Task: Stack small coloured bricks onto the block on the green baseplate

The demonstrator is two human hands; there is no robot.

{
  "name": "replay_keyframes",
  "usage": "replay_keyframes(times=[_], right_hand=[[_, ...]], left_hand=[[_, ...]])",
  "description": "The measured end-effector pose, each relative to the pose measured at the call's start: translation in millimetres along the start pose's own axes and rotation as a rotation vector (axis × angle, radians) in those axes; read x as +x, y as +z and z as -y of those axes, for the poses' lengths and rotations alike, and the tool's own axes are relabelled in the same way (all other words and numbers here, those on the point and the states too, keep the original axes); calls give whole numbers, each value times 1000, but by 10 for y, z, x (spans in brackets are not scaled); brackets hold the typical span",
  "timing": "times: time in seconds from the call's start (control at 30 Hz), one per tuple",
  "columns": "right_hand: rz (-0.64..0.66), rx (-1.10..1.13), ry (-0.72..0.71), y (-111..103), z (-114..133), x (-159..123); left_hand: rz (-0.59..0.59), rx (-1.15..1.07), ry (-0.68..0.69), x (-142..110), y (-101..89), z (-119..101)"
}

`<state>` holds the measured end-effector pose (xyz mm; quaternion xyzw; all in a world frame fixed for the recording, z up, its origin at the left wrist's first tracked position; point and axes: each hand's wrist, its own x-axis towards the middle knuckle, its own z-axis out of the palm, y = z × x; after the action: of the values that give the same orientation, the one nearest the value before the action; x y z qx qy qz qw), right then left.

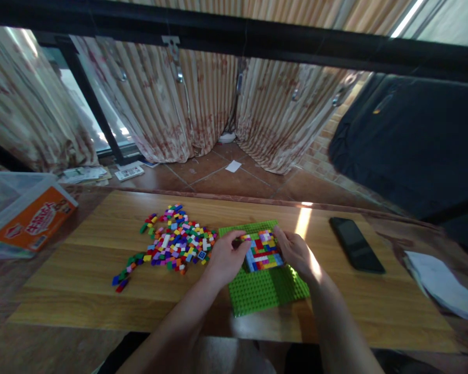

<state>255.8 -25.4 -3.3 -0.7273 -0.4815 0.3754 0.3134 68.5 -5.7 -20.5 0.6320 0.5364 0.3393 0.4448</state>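
A green baseplate lies on the wooden table in front of me. A patch of coloured bricks is built on its far half. My left hand rests at the left side of the patch, thumb and fingers pinched at its top left corner, where a small yellow brick shows. My right hand curls against the patch's right edge, fingers bent onto the bricks. To the left lies a loose pile of small bricks in many colours.
A black phone lies on the table to the right, with white paper beyond it. A clear plastic box with an orange label stands at the far left. Curtains, a tiled floor and a dark bag lie behind the table.
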Motion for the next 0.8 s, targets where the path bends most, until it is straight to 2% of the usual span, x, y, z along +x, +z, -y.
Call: replay_keyframes(times=[0.17, 0.4, 0.63, 0.8], right_hand=[[28, 8, 58, 34, 2, -33], [-36, -94, 12, 100, 16, -77], [-142, -405, -55, 139, 96, -87], [-190, -588, -29, 195, 145, -98]], left_hand=[[39, -153, -32, 77, 30, 58], [54, -118, 4, 172, 6, 67], [29, -71, 27, 129, -8, 24], [-21, 12, 46, 59, -7, -26]])
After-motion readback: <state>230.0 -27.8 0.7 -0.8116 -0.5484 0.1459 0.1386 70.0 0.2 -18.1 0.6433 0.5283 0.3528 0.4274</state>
